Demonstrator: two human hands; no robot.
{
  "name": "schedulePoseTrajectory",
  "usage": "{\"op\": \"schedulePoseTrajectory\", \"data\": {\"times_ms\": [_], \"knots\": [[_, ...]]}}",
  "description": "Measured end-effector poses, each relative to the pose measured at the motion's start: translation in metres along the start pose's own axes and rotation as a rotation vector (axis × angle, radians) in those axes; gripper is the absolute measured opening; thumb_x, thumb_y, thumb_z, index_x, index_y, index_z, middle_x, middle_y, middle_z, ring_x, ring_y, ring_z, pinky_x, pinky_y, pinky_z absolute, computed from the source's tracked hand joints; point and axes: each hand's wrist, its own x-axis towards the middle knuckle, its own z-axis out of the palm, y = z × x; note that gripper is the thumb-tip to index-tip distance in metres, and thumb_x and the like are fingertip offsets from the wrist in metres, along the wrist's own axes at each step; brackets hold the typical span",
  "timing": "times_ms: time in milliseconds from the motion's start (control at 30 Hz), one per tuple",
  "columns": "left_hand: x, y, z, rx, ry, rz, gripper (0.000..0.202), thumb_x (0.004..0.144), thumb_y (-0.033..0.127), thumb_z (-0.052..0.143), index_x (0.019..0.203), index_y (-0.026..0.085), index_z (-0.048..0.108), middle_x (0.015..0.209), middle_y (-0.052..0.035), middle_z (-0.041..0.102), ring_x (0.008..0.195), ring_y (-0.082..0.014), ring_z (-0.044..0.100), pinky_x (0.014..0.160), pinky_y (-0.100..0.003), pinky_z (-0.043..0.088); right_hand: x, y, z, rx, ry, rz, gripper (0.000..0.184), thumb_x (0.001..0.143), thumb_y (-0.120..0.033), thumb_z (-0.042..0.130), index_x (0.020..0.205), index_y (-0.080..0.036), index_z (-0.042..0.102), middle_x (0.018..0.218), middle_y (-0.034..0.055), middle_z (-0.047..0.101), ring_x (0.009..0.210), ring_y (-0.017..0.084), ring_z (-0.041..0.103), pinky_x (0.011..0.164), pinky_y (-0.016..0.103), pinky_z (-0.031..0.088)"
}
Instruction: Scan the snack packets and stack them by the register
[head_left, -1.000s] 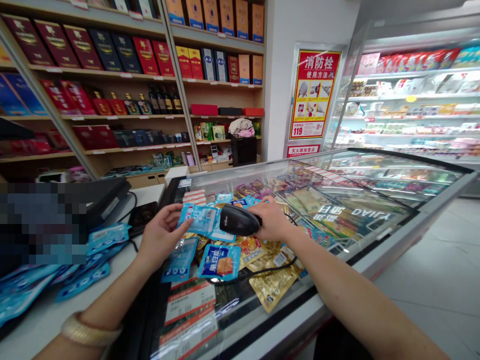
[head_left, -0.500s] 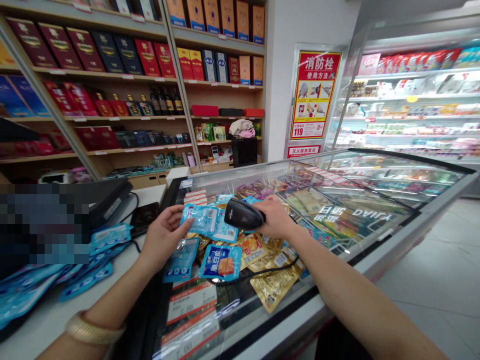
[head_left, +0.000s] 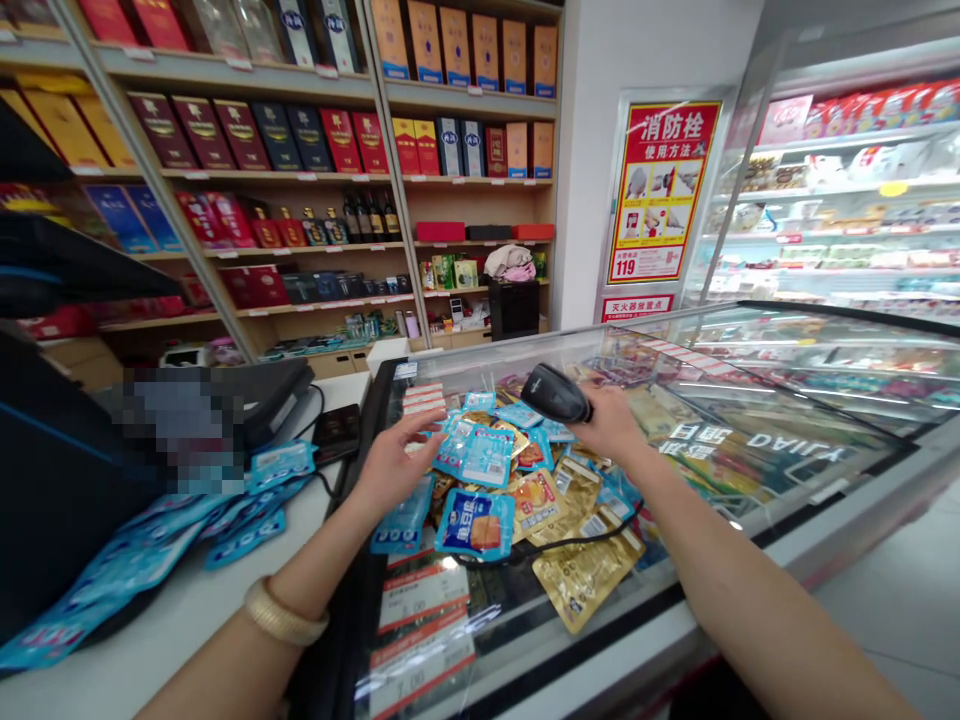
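Note:
My right hand (head_left: 606,425) is wrapped round the grip of a black barcode scanner (head_left: 555,393), held above the pile with its head toward the left. My left hand (head_left: 397,460) is at the pile's left edge, fingers stretched out and apart, the tips by a light-blue snack packet (head_left: 452,445). Beside that lies another blue packet with its barcode side up (head_left: 487,456). Nearer me are a blue packet with a dark-blue label (head_left: 475,523) and a gold packet (head_left: 587,575). The scanner's black cable (head_left: 577,540) runs across the packets.
The pile lies on the glass top of a chest freezer (head_left: 517,635) with price labels (head_left: 424,597). On the white counter (head_left: 281,590) at left are more blue packets (head_left: 172,535), a black phone-like device (head_left: 337,432) and dark checkout equipment. Shelves of boxes (head_left: 281,135) stand behind.
My left hand has let go of the light-blue packet it was pinching, its fingers now spread. The scanner has lifted away from the packets. The view has turned slightly left.

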Motion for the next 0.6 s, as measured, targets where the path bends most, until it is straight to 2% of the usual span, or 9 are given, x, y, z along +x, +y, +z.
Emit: {"op": "schedulePoseTrajectory", "data": {"times_ms": [67, 133, 233, 333, 400, 467, 600], "knots": [[0.003, -0.007, -0.021, 0.306, 0.162, -0.015, 0.041, 0.079, 0.041, 0.05, 0.107, 0.018, 0.069, 0.111, -0.0123, 0.07, 0.099, -0.0263, 0.065, 0.091, -0.041, 0.05, 0.0, -0.002, 0.001, -0.002, -0.006, -0.007, 0.018, 0.069, -0.031, 0.06, 0.082, -0.021, 0.067, 0.074, 0.0057, 0.071, 0.075, 0.024, 0.064, 0.075, 0.033, 0.037], [0.004, -0.012, -0.046, 0.641, 0.257, -0.128, 0.047, 0.081, 0.042, 0.045, 0.114, 0.016, 0.066, 0.115, -0.0168, 0.067, 0.107, -0.033, 0.062, 0.093, -0.047, 0.047, -0.001, -0.003, 0.001, -0.005, -0.013, -0.001, 0.017, 0.069, -0.03, 0.06, 0.082, -0.021, 0.067, 0.073, 0.0059, 0.071, 0.075, 0.024, 0.063, 0.074, 0.033, 0.036], [-0.001, -0.016, -0.081, 0.988, 0.22, -0.435, 0.064, 0.082, 0.052, 0.041, 0.128, 0.01, 0.056, 0.123, -0.0278, 0.059, 0.112, -0.0443, 0.056, 0.088, -0.055, 0.044, -0.001, -0.004, 0.001, -0.018, -0.036, 0.018, 0.017, 0.068, -0.028, 0.06, 0.081, -0.021, 0.067, 0.076, 0.0064, 0.071, 0.076, 0.024, 0.063, 0.074, 0.033, 0.035], [-0.006, -0.022, -0.105, 1.055, 0.113, -0.739, 0.079, 0.079, 0.064, 0.038, 0.131, 0.005, 0.049, 0.125, -0.0338, 0.054, 0.117, -0.0475, 0.052, 0.088, -0.053, 0.041, -0.002, -0.006, 0.001, -0.028, -0.061, 0.033, 0.016, 0.067, -0.027, 0.061, 0.081, -0.022, 0.067, 0.077, 0.0056, 0.072, 0.077, 0.023, 0.062, 0.074, 0.032, 0.035], [-0.007, -0.028, -0.113, 1.032, 0.05, -0.871, 0.085, 0.076, 0.069, 0.038, 0.132, 0.005, 0.047, 0.129, -0.0342, 0.052, 0.121, -0.0478, 0.049, 0.091, -0.053, 0.039, -0.003, -0.007, 0.002, -0.024, -0.064, 0.038, 0.019, 0.067, -0.027, 0.061, 0.084, -0.022, 0.068, 0.078, 0.0051, 0.072, 0.078, 0.023, 0.061, 0.076, 0.032, 0.035], [-0.006, -0.034, -0.115, 1.018, 0.008, -0.919, 0.087, 0.075, 0.07, 0.038, 0.134, 0.006, 0.044, 0.132, -0.0333, 0.05, 0.125, -0.0478, 0.045, 0.094, -0.054, 0.036, -0.003, -0.008, 0.002, -0.015, -0.064, 0.039, 0.024, 0.066, -0.025, 0.062, 0.089, -0.023, 0.069, 0.08, 0.0051, 0.073, 0.079, 0.023, 0.062, 0.078, 0.033, 0.036], [-0.005, -0.036, -0.111, 1.05, 0.0, -0.892, 0.078, 0.076, 0.062, 0.041, 0.131, 0.007, 0.046, 0.132, -0.0308, 0.051, 0.126, -0.0458, 0.044, 0.097, -0.052, 0.033, -0.002, -0.01, 0.002, -0.019, -0.083, 0.053, 0.025, 0.067, -0.025, 0.061, 0.091, -0.022, 0.07, 0.081, 0.0052, 0.073, 0.08, 0.024, 0.063, 0.079, 0.033, 0.036]]}}
